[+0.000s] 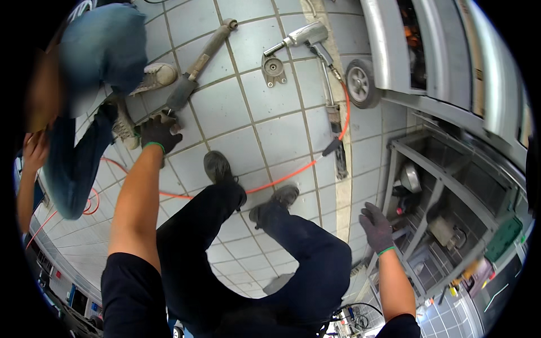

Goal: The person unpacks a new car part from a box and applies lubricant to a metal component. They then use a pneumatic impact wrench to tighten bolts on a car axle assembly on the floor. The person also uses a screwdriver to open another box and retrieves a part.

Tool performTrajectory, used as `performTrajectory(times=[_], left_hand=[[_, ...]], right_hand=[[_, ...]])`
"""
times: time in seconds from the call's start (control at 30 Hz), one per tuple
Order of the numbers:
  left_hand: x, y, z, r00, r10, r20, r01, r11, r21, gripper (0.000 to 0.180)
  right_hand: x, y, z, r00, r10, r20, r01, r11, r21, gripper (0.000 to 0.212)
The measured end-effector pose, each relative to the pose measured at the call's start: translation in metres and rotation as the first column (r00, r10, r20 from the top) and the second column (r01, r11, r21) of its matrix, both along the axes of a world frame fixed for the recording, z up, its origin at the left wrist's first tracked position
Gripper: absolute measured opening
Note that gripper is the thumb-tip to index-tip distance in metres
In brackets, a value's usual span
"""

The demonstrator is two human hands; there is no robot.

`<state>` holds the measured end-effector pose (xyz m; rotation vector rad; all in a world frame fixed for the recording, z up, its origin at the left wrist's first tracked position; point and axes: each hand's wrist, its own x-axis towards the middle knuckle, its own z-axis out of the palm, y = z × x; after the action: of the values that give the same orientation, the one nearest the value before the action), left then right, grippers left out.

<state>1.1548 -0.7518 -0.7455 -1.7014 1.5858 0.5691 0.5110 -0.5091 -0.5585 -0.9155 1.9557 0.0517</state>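
My left hand (159, 134), in a dark glove with a green cuff, reaches out at the lower end of a shock absorber (182, 92) lying slantwise on the tiles. Its fingers are curved and apart; whether they touch the end piece I cannot tell. My right hand (376, 228), gloved the same way, hangs open beside the metal rack with nothing in it. Farther off lie a silver impact wrench (309, 35) with a long socket, and a round metal mount (274, 67) with a flat bracket.
Another person in jeans (104, 42) and light shoes (156, 77) is close on my left. An orange air hose (282, 179) crosses the floor by my shoes. To the right stand a cart on a wheel (362, 83) and a metal rack (445, 166). A long-handled tool (333, 118) lies near the cart.
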Motion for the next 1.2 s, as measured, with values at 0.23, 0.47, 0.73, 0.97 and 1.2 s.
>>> performTrajectory(times=[0.23,0.47,0.73,0.97,1.2], left_hand=[[0.014,-0.024,-0.125,0.987,-0.151,0.060,0.143,0.983,0.117,0.059],[0.005,-0.027,-0.069,0.977,-0.129,-0.168,0.123,0.991,-0.051,0.042],[-0.021,0.014,-0.070,0.968,-0.230,-0.098,0.237,0.969,0.068,0.072],[-0.006,0.054,-0.170,0.950,-0.310,0.037,0.310,0.925,-0.219,0.058],[-0.077,0.063,-0.125,0.926,-0.277,-0.258,0.235,0.955,-0.183,0.043]], right_hand=[[-0.066,-0.025,-0.143,0.997,-0.068,-0.047,0.057,0.976,-0.208,0.050],[-0.017,-0.133,-0.185,0.990,0.085,0.113,-0.038,0.930,-0.366,0.057],[0.056,-0.198,-0.141,0.924,0.262,0.277,-0.109,0.878,-0.467,0.058],[-0.025,-0.141,-0.249,0.977,0.211,0.023,-0.203,0.962,-0.181,0.067],[-0.070,-0.131,-0.363,0.991,-0.091,-0.098,0.079,0.989,-0.123,0.082]])
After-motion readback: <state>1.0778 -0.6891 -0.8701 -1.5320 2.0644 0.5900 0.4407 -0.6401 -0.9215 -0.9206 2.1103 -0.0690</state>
